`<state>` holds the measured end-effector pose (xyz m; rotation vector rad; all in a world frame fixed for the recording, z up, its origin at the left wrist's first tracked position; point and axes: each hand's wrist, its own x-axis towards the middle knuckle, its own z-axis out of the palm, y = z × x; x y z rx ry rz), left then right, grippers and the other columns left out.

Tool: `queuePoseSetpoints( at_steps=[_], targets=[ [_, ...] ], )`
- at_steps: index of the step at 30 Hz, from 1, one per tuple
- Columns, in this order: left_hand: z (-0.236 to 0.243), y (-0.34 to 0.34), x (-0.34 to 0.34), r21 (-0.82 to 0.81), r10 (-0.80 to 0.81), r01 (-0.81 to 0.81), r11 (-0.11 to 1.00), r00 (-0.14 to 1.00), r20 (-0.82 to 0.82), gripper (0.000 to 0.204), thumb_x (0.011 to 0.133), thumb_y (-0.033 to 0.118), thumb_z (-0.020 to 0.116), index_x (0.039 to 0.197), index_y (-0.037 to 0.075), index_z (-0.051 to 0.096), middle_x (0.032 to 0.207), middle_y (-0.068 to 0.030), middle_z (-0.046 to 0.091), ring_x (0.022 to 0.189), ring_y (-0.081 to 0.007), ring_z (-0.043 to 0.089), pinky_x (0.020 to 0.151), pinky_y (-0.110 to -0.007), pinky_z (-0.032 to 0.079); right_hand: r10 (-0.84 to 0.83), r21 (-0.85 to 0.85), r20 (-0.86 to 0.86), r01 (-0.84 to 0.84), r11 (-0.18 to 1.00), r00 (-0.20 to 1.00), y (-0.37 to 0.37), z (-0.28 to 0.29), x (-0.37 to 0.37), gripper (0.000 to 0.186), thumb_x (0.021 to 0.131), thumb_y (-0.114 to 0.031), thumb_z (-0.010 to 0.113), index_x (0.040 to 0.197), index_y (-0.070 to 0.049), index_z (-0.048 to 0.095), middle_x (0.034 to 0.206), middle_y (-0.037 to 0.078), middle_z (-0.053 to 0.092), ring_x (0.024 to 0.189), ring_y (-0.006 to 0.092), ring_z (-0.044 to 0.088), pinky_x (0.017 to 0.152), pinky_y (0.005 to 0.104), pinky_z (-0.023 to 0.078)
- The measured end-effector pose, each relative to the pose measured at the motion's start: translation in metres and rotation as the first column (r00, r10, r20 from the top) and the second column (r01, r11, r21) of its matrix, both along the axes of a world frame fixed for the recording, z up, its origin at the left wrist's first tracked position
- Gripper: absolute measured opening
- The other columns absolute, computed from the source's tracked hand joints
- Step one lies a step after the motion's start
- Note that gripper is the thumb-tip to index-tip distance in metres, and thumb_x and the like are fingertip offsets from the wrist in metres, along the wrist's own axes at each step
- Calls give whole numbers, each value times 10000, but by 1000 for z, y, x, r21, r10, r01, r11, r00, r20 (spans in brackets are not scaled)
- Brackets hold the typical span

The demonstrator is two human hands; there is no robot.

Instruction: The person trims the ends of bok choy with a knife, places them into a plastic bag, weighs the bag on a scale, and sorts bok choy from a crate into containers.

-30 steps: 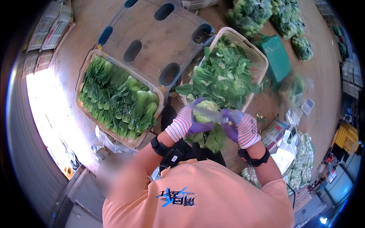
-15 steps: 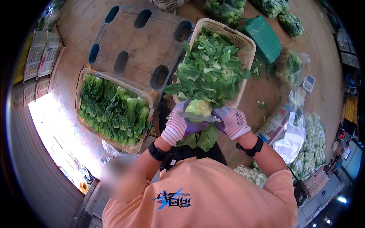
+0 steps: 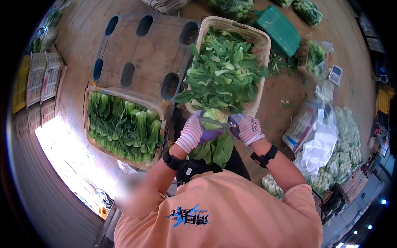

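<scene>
My left hand, in a striped glove with purple palm, is closed round a head of bok choy. Its pale base points away from me and its green leaves hang toward my lap. My right hand, gloved alike, is closed on a knife. The thin grey blade lies across the bok choy just below its base; the handle is hidden in my fingers. Just beyond both hands stands a cream crate heaped with loose bok choy leaves.
At left, a second crate holds bok choy in neat rows. A grey pallet lies behind it. Farther right are a green bin, a small scale, a white plastic bag and bagged vegetables.
My view has shifted slightly, so the crates sit a little farther left. Both hands keep hold; the right hand and the blade have shifted slightly against the bok choy.
</scene>
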<state>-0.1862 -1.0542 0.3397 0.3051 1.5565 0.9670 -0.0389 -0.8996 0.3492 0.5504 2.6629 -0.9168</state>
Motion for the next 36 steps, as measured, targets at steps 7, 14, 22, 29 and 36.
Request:
queuePoseSetpoints(
  at_steps=[7, 14, 22, 29, 36],
  targets=[
    [-26, -11, 11, -13, -23, 22, 1000, 997, -78, 781, 550, 329, 840, 1152, -41, 507, 1032, -133, 638, 924, -203, 613, 832, -306, 486, -57, 70, 317, 37, 997, 947, -1, -8, 7, 240, 762, -202, 563, 994, -152, 600, 864, 140, 641, 778, 334, 622, 648, 413, 495],
    [-3, -8, 16, 158, 241, -201, 967, 924, -296, 649, 517, 269, 854, 1046, 36, 561, 1008, -141, 625, 893, -240, 621, 797, -336, 504, -531, -120, 465, 645, 755, 708, 51, -19, 25, 283, 818, -228, 623, 1067, -96, 593, 924, 122, 645, 849, 229, 631, 737, 312, 501],
    [14, -2, -1, 203, 138, -187, 961, 962, 236, 620, 680, 107, 769, 1215, 20, 467, 1121, -65, 592, 966, -141, 583, 874, -290, 472, -124, -571, -168, 6, 821, 978, 21, 15, -27, 483, 726, -246, 740, 1143, -78, 563, 1035, 69, 624, 945, 196, 591, 837, 307, 470],
    [18, -19, -19, 342, -46, -114, 933, 903, 426, 727, 723, 313, 729, 1307, 17, 413, 1216, -73, 536, 1092, -161, 513, 954, -320, 406, -197, -839, 133, 216, 500, 971, 46, 15, -41, 381, 820, -152, 652, 1180, -86, 548, 983, 32, 606, 886, 103, 544, 762, 276, 469],
    [-6, -37, -15, 265, -10, -229, 937, 739, 673, 861, 716, 516, 684, 1355, 31, 372, 1276, -83, 491, 1178, -186, 466, 1011, -342, 353, 22, -726, 23, 1, 687, 1000, 26, 16, -57, 375, 799, -255, 616, 1144, -111, 597, 929, 74, 644, 821, 160, 602, 743, 299, 489]
  ],
)
